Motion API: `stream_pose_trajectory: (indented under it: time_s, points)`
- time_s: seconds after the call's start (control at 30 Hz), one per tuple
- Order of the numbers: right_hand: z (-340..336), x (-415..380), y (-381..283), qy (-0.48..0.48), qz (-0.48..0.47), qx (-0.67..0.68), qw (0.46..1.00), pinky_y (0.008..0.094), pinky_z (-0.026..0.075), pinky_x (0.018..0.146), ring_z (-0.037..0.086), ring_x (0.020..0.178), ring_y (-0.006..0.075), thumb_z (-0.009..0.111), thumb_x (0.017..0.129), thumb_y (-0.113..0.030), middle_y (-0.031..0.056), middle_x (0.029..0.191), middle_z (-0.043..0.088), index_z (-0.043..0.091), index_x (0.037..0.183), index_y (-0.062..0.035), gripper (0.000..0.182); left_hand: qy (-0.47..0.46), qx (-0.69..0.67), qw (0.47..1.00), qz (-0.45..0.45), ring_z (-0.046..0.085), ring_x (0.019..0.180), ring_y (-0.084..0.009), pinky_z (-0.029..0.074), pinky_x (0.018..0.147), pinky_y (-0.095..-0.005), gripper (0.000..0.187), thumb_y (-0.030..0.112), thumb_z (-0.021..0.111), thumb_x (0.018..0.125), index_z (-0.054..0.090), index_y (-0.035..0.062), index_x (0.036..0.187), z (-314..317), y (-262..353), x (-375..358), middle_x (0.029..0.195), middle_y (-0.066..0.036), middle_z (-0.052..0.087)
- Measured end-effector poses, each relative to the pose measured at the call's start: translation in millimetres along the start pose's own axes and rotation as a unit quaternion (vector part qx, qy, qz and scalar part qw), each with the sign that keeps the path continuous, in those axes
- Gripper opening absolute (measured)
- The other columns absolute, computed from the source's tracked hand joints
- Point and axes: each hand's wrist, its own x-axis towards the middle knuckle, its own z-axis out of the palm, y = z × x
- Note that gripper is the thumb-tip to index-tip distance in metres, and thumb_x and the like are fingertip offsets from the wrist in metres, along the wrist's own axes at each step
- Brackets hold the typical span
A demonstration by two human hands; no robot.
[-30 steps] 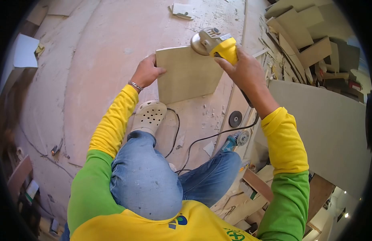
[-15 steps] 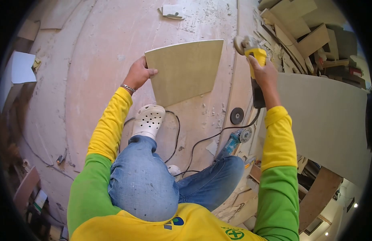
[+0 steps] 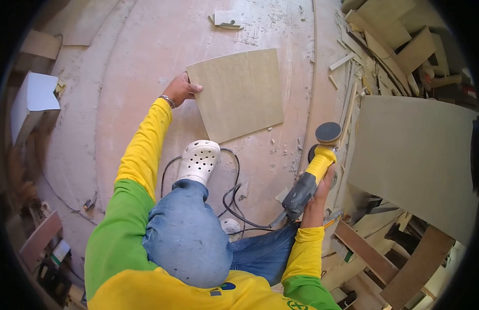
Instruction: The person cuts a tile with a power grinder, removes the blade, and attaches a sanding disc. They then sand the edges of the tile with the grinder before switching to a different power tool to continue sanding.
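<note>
My left hand (image 3: 182,90) grips the left edge of a curved-edge greenish-brown board (image 3: 242,93), its thumb on the top face. The board's lower corner is just beyond the toe of a white clog (image 3: 199,160). Fingers closed, my right hand (image 3: 323,186) holds a yellow and black angle grinder (image 3: 312,178) from underneath and the right side. The grinder's round dark disc (image 3: 328,132) faces up, apart from the board. A black cord runs from the grinder's rear. Behind the grinder, a second black disc (image 3: 312,152) is mostly hidden.
A large grey panel (image 3: 412,160) lies at the right. Wood offcuts (image 3: 394,51) are piled at the upper right. A white box (image 3: 35,106) stands at the left. The power cord (image 3: 234,199) loops around the clogs. A small scrap (image 3: 229,19) lies at the far side.
My right hand has brought the grinder down toward my body and turned its disc upward. The board now lies flatter, its top face more visible; my left hand keeps its hold.
</note>
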Motion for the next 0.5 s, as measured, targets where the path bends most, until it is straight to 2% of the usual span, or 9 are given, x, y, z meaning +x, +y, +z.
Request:
stream_pose_trajectory:
  time_s: [0.2,0.3,0.4,0.47,0.5]
  points:
    - [-7,-9,2,0.037,-0.015,0.009,0.999,0.0317,0.058,0.056,0.068,0.061,0.0208,0.043,0.088,-0.08,0.0081,0.074,0.066,0.057,0.108,-0.0066,0.077,0.011,0.015,1.0,-0.006,0.066,0.107,-0.0253,0.056,0.094,-0.0444,0.05,0.001,0.069,0.085,0.051,0.0031,0.131,-1,0,3,0.121,-0.011,0.065]
    - [5,-17,-3,0.029,-0.047,0.039,0.998,0.0322,0.058,0.055,0.068,0.061,0.0211,0.043,0.088,-0.081,0.0089,0.073,0.066,0.057,0.108,-0.0067,0.078,0.01,0.011,1.0,-0.009,0.066,0.108,-0.0255,0.056,0.093,-0.0444,0.051,0.001,0.068,0.085,0.05,0.0034,0.133,0,0,2,0.121,-0.011,0.065]
    - [-11,-17,4,0.015,-0.045,0.051,0.998,0.0324,0.057,0.053,0.068,0.06,0.0219,0.042,0.087,-0.082,0.0096,0.072,0.066,0.057,0.107,-0.0067,0.08,0.011,0.022,1.0,-0.007,0.065,0.109,-0.0253,0.056,0.093,-0.0445,0.051,0.002,0.068,0.086,0.049,0.0036,0.133,4,0,-4,0.122,-0.011,0.064]
    - [-3,-24,0,0.008,-0.044,0.052,0.998,0.0324,0.057,0.053,0.068,0.06,0.0221,0.041,0.087,-0.083,0.0098,0.072,0.066,0.057,0.107,-0.0065,0.08,0.011,0.007,1.0,0.021,0.064,0.11,-0.0249,0.055,0.092,-0.0455,0.046,0.011,0.067,0.091,0.049,0.0029,0.133,12,3,-10,0.123,-0.011,0.064]
    - [0,-27,-1,0.001,-0.043,0.048,0.998,0.0324,0.057,0.052,0.067,0.059,0.0223,0.041,0.087,-0.083,0.0099,0.072,0.066,0.057,0.107,-0.0064,0.081,0.006,0.012,1.0,0.02,0.064,0.11,-0.0249,0.055,0.092,-0.0455,0.046,0.011,0.067,0.091,0.049,0.0029,0.133,15,2,-9,0.123,-0.011,0.064]
